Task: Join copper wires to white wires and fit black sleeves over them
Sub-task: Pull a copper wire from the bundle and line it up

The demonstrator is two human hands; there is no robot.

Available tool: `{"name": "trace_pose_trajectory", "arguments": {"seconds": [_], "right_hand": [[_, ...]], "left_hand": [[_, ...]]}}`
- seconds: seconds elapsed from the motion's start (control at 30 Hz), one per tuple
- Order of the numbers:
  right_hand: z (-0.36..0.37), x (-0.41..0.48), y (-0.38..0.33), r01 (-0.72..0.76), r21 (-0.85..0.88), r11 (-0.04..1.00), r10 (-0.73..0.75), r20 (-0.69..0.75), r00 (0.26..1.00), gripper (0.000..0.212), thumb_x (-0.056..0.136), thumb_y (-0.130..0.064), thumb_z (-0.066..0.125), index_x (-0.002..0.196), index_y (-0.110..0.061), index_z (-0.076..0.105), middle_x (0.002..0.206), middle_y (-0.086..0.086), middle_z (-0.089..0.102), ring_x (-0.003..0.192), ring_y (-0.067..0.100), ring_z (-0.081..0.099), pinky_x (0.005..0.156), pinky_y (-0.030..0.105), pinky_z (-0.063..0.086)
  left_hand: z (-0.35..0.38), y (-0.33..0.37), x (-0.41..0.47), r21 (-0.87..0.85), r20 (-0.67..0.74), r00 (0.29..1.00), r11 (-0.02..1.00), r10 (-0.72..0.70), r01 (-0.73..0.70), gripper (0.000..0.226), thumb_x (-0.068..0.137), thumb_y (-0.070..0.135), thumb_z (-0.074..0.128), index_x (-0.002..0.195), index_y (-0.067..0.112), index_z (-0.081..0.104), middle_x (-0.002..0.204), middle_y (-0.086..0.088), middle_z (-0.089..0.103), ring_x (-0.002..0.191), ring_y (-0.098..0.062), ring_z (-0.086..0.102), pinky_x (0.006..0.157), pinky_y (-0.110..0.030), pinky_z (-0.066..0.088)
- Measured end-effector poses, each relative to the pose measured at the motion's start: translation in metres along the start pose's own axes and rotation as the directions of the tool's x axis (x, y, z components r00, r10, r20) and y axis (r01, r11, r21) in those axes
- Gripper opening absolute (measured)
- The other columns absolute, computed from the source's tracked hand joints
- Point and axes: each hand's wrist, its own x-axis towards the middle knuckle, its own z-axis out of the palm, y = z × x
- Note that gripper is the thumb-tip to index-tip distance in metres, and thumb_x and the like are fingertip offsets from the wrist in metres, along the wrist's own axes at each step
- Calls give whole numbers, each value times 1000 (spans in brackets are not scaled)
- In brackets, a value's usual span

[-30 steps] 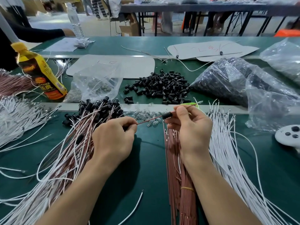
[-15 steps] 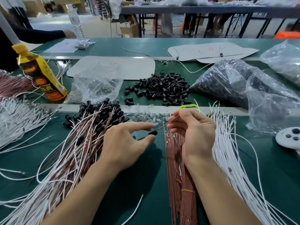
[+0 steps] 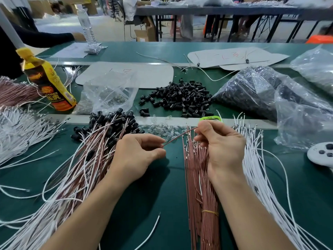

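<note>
Head view: right hand (image 3: 221, 147) pinches thin copper-coloured wire (image 3: 180, 136) above banded bundle of copper wires (image 3: 200, 177). Left hand (image 3: 138, 154) curled at wire's free end, contact unclear. Risk: end slips from pinch or snags bundle. Left palm hidden. Small black plastic sleeves (image 3: 182, 98) heaped beyond, long white wires (image 3: 261, 168) at right.
</note>
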Motion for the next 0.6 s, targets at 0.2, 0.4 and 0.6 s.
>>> {"name": "trace_pose_trajectory", "arguments": {"seconds": [0.2, 0.4, 0.6], "right_hand": [[1, -1, -4, 27, -53, 998, -23, 83, 996, 21, 90, -14, 76, 71, -17, 81, 69, 11, 75, 53, 20, 68, 46, 21, 50], [3, -7, -4, 113, -122, 986, -87, 204, 975, 18, 89, -8, 78, 72, -13, 79, 67, 11, 73, 52, 19, 67, 48, 24, 51], [4, -8, -6, 101, -91, 991, -81, 201, 976, 18, 91, -6, 75, 73, -11, 77, 66, 11, 73, 51, 20, 66, 46, 25, 51]], "left_hand": [[1, 4, -2, -151, 32, 998, 988, 48, -42, 40, 75, -1, 86, 82, 37, 82, 80, 3, 80, 75, -9, 76, 69, -15, 56], [4, 4, -2, -272, 19, 991, 954, 134, -123, 58, 65, -20, 83, 90, 32, 82, 88, -3, 80, 83, -14, 77, 74, -22, 59], [4, 4, -4, -127, -90, 976, 970, 197, -208, 72, 75, -27, 67, 103, 38, 74, 101, 12, 79, 100, -9, 74, 92, -20, 56]]}}
